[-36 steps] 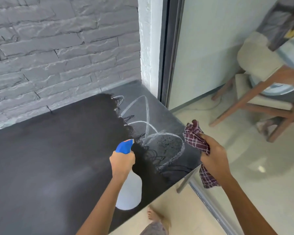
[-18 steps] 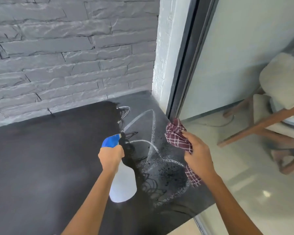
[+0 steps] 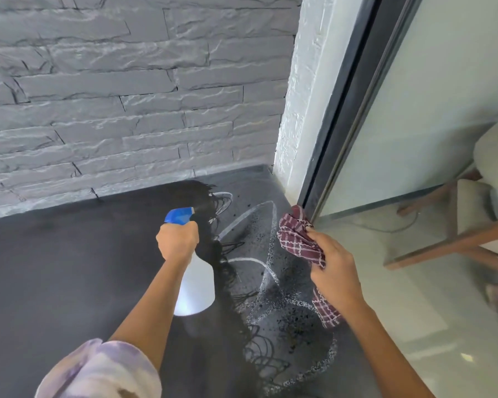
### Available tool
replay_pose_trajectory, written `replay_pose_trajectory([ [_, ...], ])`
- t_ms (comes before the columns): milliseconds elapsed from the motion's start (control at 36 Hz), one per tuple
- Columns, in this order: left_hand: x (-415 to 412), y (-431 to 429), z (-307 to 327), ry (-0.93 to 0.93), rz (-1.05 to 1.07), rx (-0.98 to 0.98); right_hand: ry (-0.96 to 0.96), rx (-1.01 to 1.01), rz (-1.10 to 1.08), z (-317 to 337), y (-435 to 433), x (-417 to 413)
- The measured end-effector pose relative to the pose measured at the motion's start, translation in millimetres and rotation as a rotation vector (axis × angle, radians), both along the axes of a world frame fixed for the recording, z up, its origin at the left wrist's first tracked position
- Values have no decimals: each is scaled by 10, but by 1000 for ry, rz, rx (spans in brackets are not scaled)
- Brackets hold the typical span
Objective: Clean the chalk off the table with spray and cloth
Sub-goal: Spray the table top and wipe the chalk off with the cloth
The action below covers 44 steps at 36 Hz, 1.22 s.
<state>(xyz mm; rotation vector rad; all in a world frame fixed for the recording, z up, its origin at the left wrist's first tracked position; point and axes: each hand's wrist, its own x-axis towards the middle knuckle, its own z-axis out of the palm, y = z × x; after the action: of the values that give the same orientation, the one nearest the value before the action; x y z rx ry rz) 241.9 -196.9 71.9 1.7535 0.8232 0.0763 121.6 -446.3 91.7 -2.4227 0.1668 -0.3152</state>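
Observation:
A dark table [image 3: 55, 268] runs along the brick wall. White chalk lines [image 3: 250, 216] and dark scribbles cover its right end, speckled with wet droplets. My left hand [image 3: 177, 239] grips a white spray bottle [image 3: 197, 288] by its blue trigger head [image 3: 180, 215], nozzle aimed at the far right corner. My right hand [image 3: 335, 271] holds a maroon checked cloth [image 3: 298, 239] bunched above the right edge of the table, next to the chalk marks.
A grey brick wall [image 3: 127, 96] backs the table. A white pillar [image 3: 302, 110] and a dark sliding-door frame [image 3: 348, 110] stand at the table's right corner. A wooden chair [image 3: 449, 245] with a cushion stands on the tiled floor to the right.
The view has moved closer and left along the table. Both hands have moved toward the far right corner, and more wet speckles show on the chalk.

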Motion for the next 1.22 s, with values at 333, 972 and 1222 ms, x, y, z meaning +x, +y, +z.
replay_pose_trajectory([
  [333,106,277,-173,-243,55,-119,186,13,139,-446,484,424],
  [972,1058,570,-505,-485,77,90,324,-556,507,-1576,1325,1945],
  [1222,1192,533,-696,-582,110,18,278,-590,551,-1635,1578,3167],
])
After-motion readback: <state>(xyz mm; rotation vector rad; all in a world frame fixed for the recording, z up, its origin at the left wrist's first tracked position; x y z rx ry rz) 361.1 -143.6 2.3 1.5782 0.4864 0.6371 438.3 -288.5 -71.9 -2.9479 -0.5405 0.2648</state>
